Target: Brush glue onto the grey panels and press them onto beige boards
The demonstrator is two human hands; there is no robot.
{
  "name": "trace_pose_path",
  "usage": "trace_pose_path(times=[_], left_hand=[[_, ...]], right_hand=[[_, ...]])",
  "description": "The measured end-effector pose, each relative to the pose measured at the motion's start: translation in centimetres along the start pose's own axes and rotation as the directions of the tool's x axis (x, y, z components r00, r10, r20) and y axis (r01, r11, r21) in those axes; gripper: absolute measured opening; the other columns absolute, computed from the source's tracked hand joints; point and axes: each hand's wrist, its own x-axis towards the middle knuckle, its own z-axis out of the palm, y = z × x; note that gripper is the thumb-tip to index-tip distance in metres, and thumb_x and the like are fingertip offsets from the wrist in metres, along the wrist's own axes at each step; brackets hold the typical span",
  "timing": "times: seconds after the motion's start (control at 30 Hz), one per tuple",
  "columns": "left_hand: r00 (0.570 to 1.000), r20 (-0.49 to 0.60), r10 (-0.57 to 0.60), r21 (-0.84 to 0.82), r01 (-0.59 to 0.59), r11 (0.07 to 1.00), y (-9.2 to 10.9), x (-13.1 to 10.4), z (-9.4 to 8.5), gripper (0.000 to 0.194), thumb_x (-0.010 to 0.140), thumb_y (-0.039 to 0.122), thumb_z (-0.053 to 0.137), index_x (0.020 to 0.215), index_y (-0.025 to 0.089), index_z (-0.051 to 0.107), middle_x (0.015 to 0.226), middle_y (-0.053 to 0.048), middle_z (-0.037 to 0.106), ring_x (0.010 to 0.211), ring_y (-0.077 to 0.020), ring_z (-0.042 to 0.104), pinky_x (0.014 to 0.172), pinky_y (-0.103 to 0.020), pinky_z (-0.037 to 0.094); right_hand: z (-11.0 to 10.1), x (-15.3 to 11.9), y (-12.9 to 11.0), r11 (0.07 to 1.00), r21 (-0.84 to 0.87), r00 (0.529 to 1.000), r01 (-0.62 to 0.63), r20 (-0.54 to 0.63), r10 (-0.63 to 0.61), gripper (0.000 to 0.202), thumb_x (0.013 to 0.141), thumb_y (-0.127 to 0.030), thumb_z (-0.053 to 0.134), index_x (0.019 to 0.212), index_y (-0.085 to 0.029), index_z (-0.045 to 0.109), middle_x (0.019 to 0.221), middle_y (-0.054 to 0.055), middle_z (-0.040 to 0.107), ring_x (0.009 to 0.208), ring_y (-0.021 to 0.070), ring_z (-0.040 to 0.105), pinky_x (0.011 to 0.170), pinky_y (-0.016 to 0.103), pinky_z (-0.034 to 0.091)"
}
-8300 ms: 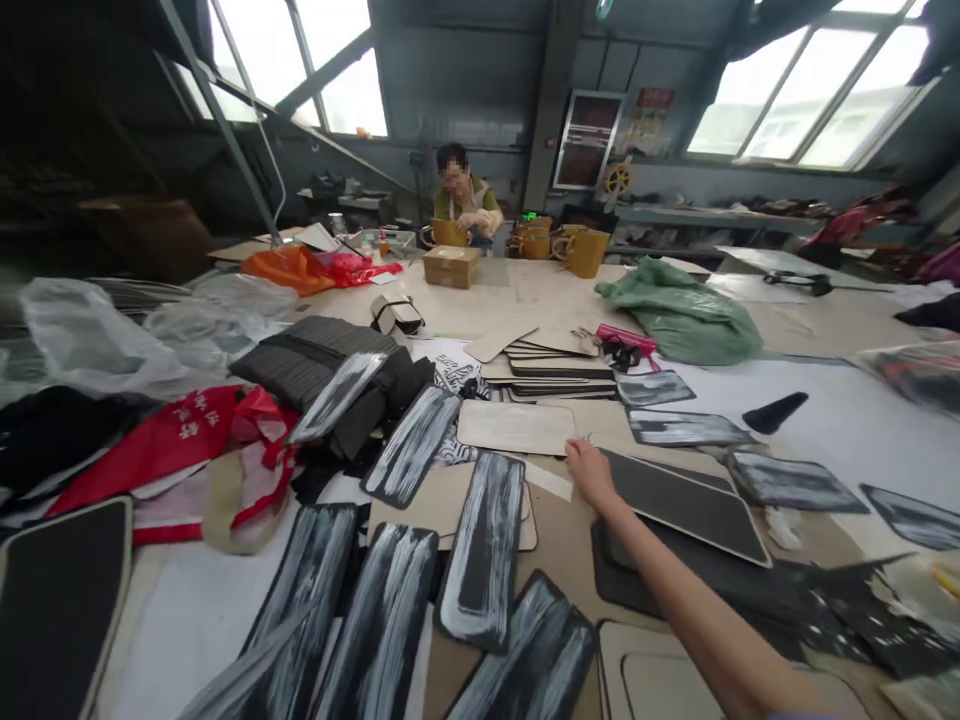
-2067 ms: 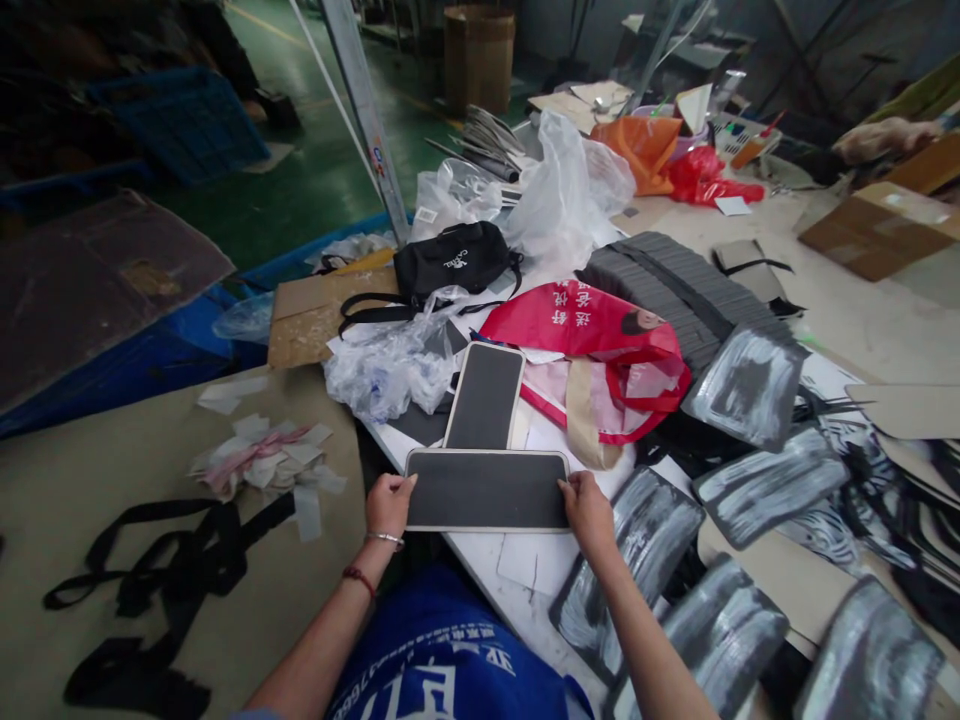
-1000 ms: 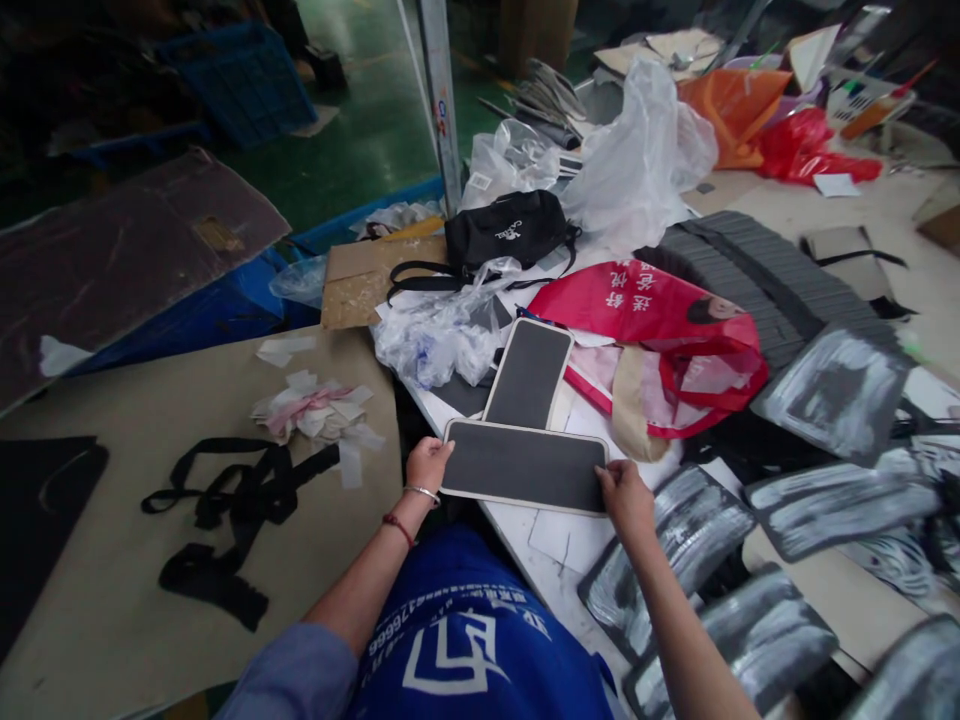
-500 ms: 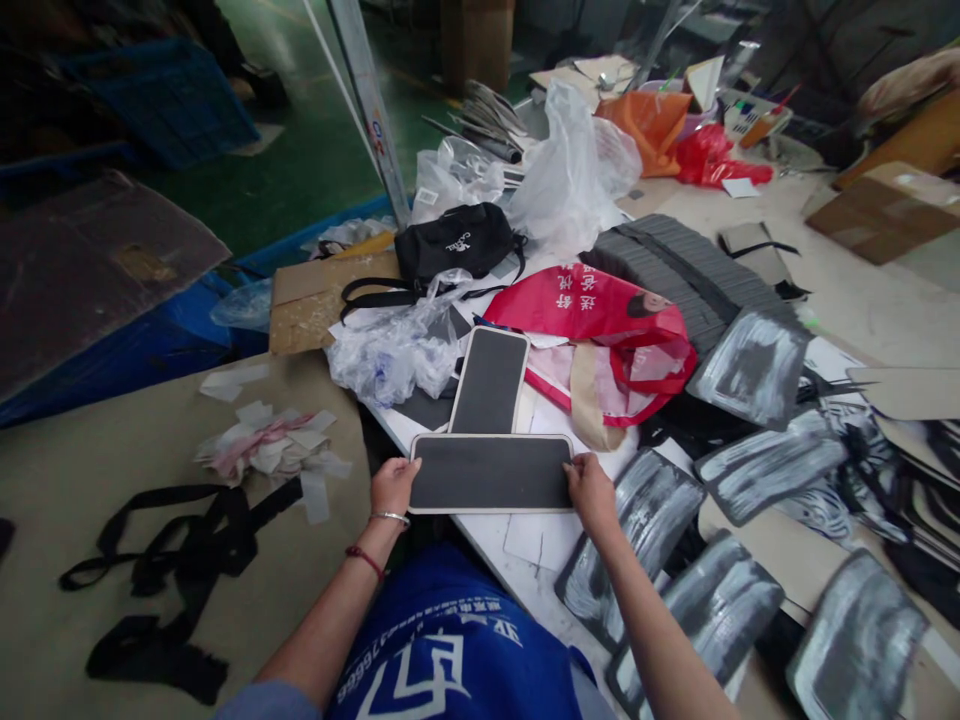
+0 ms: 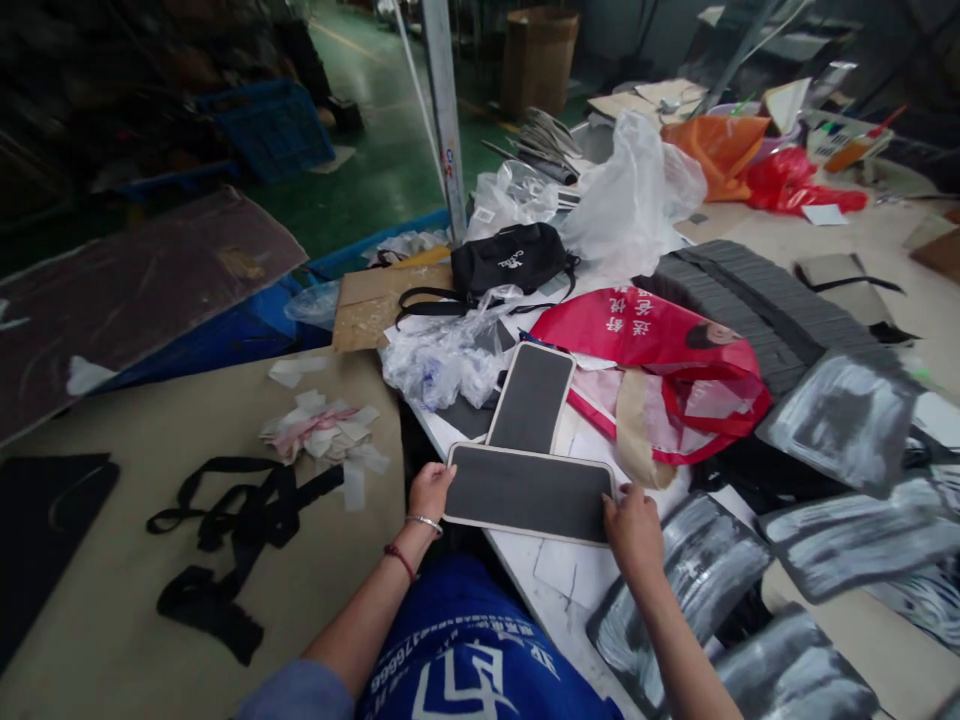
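A dark rectangular panel (image 5: pixel 529 495) with a pale rim and rounded corners lies crosswise in front of me. My left hand (image 5: pixel 430 497) pinches its left end, thumb on top. At the other end, my right hand (image 5: pixel 634 532) grips the right edge between thumb and fingers; the fingers underneath are hidden. Just beyond it, a similar dark panel (image 5: pixel 531 398) with a pale rim points away from me, its near end touching or overlapped by the held one. Grey pieces smeared with white (image 5: pixel 694 560) lie to the right of my right hand.
Crumpled clear plastic (image 5: pixel 442 365), a black bag (image 5: pixel 510 260) and a red printed bag (image 5: pixel 660 335) lie beyond the panels. A grey ribbed stack (image 5: pixel 750 300) is at the right. Black straps (image 5: pixel 277 510) and scraps (image 5: pixel 322 428) lie on the left surface. A metal post (image 5: pixel 444 120) rises behind.
The camera view has turned left, so everything sits further right in the picture. The held panel now slants slightly, its right end nearer me. Both hands keep their hold.
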Motion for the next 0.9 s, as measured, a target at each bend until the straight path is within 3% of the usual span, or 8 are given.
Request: trace_pose_path(times=[0.13,0.27,0.37,0.5,0.67,0.77,0.9], left_hand=[[0.999,0.03,-0.034,-0.039,0.035,0.999,-0.1,-0.5,-0.3,0.046,0.056,0.061,0.06,0.062,0.015,0.057,0.054,0.001,0.06,0.053,-0.014,0.056,0.051,-0.025,0.043],[0.991,0.109,-0.076,-0.09,0.086,0.992,0.1,-1.1,-0.4,0.048,0.046,0.057,0.069,0.066,0.015,0.057,0.059,-0.001,0.063,0.057,-0.0155,0.059,0.056,-0.027,0.047],[0.986,0.142,-0.092,-0.117,0.108,0.987,0.2,-1.2,-0.4,0.046,0.044,0.053,0.071,0.065,0.016,0.056,0.056,0.001,0.061,0.054,-0.0147,0.058,0.055,-0.027,0.047],[0.983,0.158,-0.089,-0.144,0.112,0.983,0.7,-1.3,-0.8,0.043,0.044,0.048,0.073,0.066,0.016,0.057,0.053,0.002,0.061,0.051,-0.0137,0.057,0.053,-0.027,0.047],[0.984,0.165,-0.066,-0.186,0.097,0.978,1.8,-1.8,-1.4,0.041,0.045,0.045,0.074,0.068,0.016,0.058,0.052,0.002,0.062,0.05,-0.0154,0.059,0.052,-0.027,0.048],[0.991,0.128,-0.043,-0.231,0.072,0.97,2.3,-1.6,-1.0,0.042,0.046,0.045,0.073,0.072,0.016,0.057,0.051,0.002,0.061,0.05,-0.0164,0.06,0.053,-0.029,0.049],[1.0,0.03,-0.007,-0.281,0.015,0.96,3.2,0.0,0.7,0.042,0.049,0.046,0.07,0.075,0.018,0.054,0.055,0.002,0.062,0.054,-0.0171,0.061,0.057,-0.031,0.051]], right_hand=[[0.2,0.6,0.5,0.997,0.071,0.999,-0.033,0.043,0.03,0.038,0.081,-0.033,0.046,0.11,-0.007,0.047,0.091,0.017,0.059,0.092,0.0285,0.056,0.074,0.034,0.04],[0.1,1.3,0.8,0.988,0.124,0.993,-0.095,0.081,0.085,0.039,0.077,-0.035,0.05,0.106,-0.008,0.049,0.082,0.011,0.062,0.081,0.0245,0.059,0.069,0.031,0.041],[-0.3,1.6,0.9,0.981,0.16,0.989,-0.114,0.109,0.097,0.027,0.074,-0.037,0.052,0.088,-0.014,0.054,0.071,0.006,0.061,0.068,0.0203,0.058,0.06,0.028,0.04],[-0.9,1.0,1.0,0.972,0.231,0.994,-0.038,0.107,0.013,0.022,0.073,-0.038,0.048,0.06,-0.021,0.046,0.056,0.0,0.052,0.057,0.0168,0.051,0.053,0.026,0.035],[-1.8,-0.3,0.3,0.945,0.323,0.998,0.051,0.024,-0.062,0.019,0.071,-0.037,0.046,0.06,-0.023,0.039,0.052,-0.004,0.047,0.052,0.0152,0.047,0.054,0.025,0.036],[-3.2,1.1,-1.1,0.929,0.353,0.994,0.107,-0.038,-0.1,0.016,0.071,-0.035,0.048,0.064,-0.022,0.042,0.055,-0.002,0.049,0.055,0.0161,0.05,0.055,0.026,0.037],[-6.3,5.4,-4.4,0.903,0.381,0.979,0.197,-0.125,-0.161,0.014,0.073,-0.034,0.05,0.073,-0.02,0.051,0.063,0.001,0.056,0.061,0.0189,0.054,0.058,0.027,0.037]])
